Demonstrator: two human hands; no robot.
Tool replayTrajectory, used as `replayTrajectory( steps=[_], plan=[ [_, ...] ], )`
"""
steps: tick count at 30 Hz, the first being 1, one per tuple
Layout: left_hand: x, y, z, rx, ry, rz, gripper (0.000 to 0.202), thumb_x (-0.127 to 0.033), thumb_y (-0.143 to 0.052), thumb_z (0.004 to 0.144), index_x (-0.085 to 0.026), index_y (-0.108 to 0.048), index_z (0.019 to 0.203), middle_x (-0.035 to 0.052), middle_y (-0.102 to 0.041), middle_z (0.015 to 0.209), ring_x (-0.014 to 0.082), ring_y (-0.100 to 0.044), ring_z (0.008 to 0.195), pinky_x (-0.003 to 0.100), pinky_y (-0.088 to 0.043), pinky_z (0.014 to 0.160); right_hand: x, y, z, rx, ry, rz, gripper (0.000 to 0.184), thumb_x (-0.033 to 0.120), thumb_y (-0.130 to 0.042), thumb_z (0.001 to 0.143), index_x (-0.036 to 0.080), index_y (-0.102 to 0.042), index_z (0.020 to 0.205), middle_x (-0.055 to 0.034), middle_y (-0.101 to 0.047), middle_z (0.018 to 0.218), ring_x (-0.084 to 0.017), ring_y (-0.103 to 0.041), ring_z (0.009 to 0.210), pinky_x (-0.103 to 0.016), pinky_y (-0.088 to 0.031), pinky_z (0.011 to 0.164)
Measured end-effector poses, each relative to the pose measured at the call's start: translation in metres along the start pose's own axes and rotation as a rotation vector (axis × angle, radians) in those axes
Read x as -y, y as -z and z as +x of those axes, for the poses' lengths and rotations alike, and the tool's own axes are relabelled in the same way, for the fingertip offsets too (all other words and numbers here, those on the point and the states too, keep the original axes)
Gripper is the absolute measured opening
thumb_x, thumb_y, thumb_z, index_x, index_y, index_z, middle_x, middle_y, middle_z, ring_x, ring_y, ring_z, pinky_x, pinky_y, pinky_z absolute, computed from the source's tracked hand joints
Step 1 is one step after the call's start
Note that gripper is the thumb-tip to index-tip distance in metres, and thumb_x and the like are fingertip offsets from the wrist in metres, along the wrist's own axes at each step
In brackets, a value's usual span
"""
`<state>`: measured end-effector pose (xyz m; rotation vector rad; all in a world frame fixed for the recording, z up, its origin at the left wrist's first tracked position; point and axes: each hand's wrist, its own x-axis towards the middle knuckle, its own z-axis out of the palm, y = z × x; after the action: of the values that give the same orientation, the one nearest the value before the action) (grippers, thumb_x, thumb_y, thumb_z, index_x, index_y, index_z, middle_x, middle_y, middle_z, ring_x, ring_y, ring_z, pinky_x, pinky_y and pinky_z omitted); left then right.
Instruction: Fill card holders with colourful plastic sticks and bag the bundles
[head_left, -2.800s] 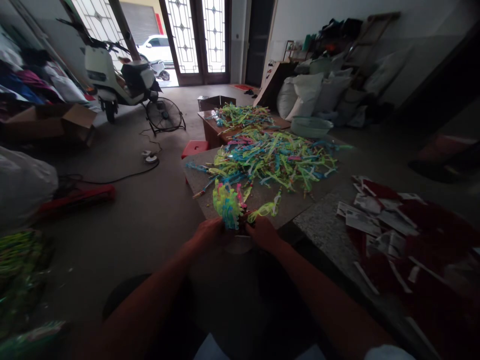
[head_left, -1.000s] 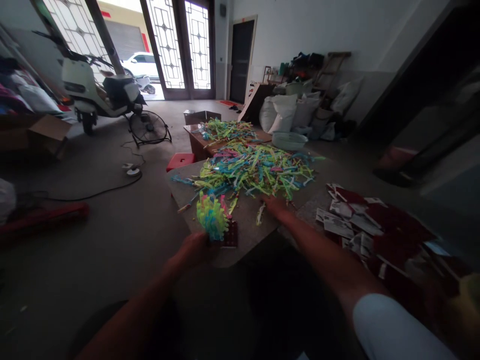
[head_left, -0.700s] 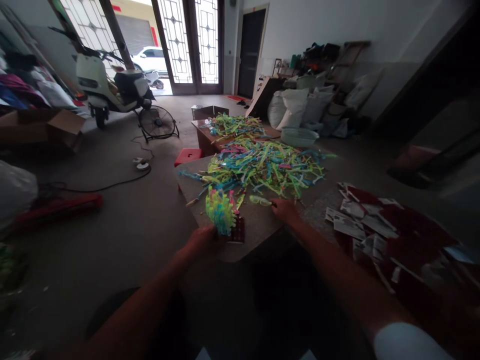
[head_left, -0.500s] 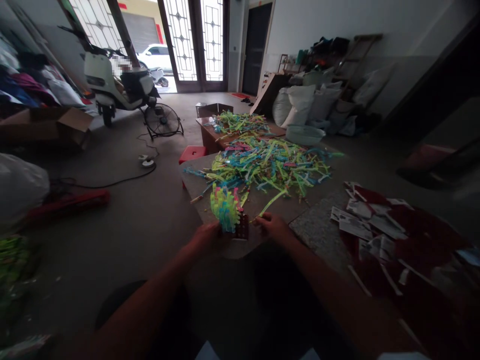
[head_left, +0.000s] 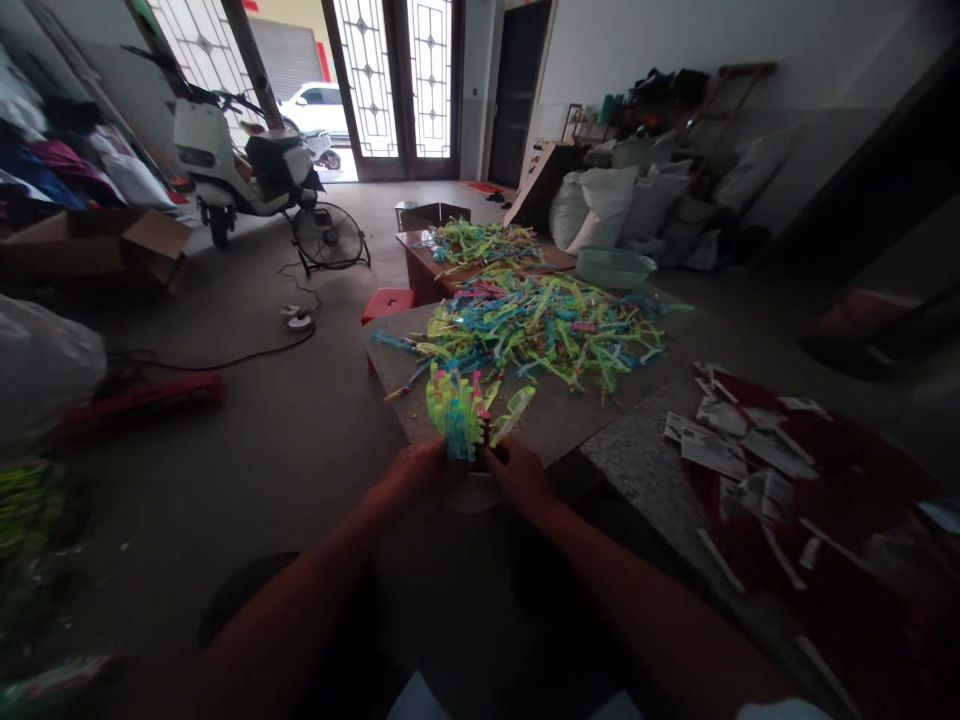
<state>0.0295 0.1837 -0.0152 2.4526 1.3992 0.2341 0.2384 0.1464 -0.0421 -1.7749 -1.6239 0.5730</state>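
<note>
A dark red board with holes (head_left: 484, 432) stands close in front of me, mostly covered now by hands and strips. Upright along its left side is a dense cluster of yellow-green, blue and pink plastic strips (head_left: 456, 415). My left hand (head_left: 420, 465) is closed at the board's left edge, its fingertips hidden behind the cluster. My right hand (head_left: 521, 478) pinches the lower end of a single yellow-green strip (head_left: 514, 412) against the board's right part. The strip leans up and to the right.
Beyond the hands, a big heap of similar strips (head_left: 547, 325) covers the grey table (head_left: 401, 330). Another heap (head_left: 487, 243) lies on a brown table behind. A red stool (head_left: 388, 302) stands left; cards (head_left: 712, 445) lie right. A fan (head_left: 328, 238) and scooter (head_left: 240, 165) are farther back.
My right hand has moved left with the yellow-green strip, from beside the board to right against it. My left hand stays at the board's left edge. The view has shifted slightly.
</note>
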Motion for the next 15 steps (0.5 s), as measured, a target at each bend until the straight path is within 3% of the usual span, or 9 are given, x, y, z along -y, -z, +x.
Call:
replayTrajectory(
  steps=[9, 15],
  plan=[
    [0.0002, -0.0005, 0.0, 0.001, -0.002, -0.015, 0.041, -0.052, -0.048, 0.099, -0.02, -0.071, 0.107, 0.0106, -0.077, 0.092, 0.0228, -0.072, 0.082, 0.026, -0.043, 0.065, 0.0099, -0.0039, 0.0025, -0.011, 0.017, -0.062, 0.023, 0.039, -0.069, 0.091, 0.018, -0.075, 0.087, -0.008, -0.076, 0.086, -0.02, -0.069, 0.08, -0.025, -0.038, 0.068],
    [0.0005, -0.0009, 0.0001, 0.002, 0.001, 0.003, 0.04, -0.051, -0.046, 0.1, -0.02, -0.072, 0.106, 0.0101, -0.077, 0.092, 0.0232, -0.072, 0.083, 0.027, -0.042, 0.064, 0.0089, 0.0039, 0.0057, 0.113, 0.018, 0.004, 0.023, 0.04, -0.067, 0.094, 0.019, -0.076, 0.096, -0.0075, -0.077, 0.092, -0.021, -0.07, 0.086, -0.025, -0.039, 0.069]
  ],
)
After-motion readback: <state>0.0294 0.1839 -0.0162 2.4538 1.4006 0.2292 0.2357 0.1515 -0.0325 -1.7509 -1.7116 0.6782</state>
